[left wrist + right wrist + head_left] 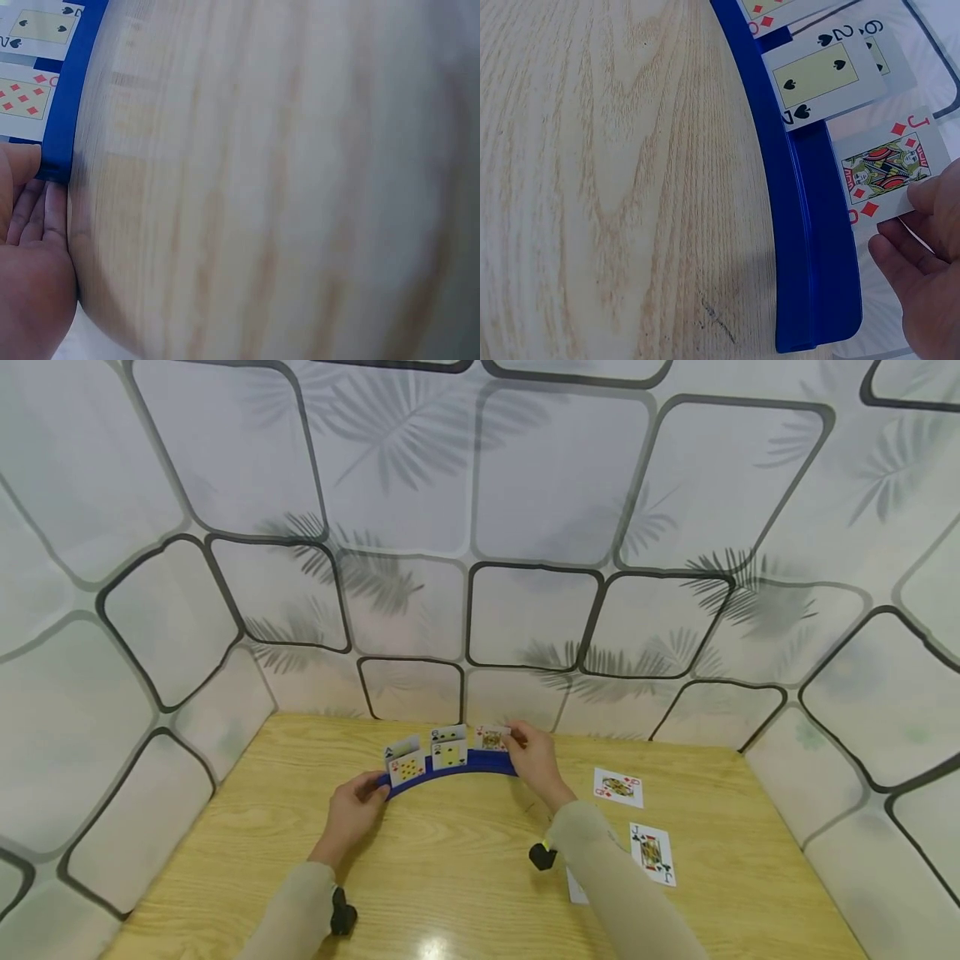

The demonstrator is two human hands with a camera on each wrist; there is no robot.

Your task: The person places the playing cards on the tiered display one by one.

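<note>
A curved blue card holder (480, 762) stands on the table, its left end held between the thumb and fingers of my left hand (356, 814). At its other end, my right hand (536, 764) pinches a jack of diamonds (885, 169) by one edge, the card upright at the rear of the holder. Beside that jack, a two of spades (821, 79) stands in front of a six of spades (883, 56). Nearest my left hand is a card of several diamonds (22, 101), with another card (401, 747) behind it.
On the table's right side lie a red queen (618, 787) and a black jack (652, 853), both face up. Another card (576, 889) is mostly covered by my right sleeve. Patterned fabric walls (525, 618) enclose the wooden table (450, 852) at the back and sides.
</note>
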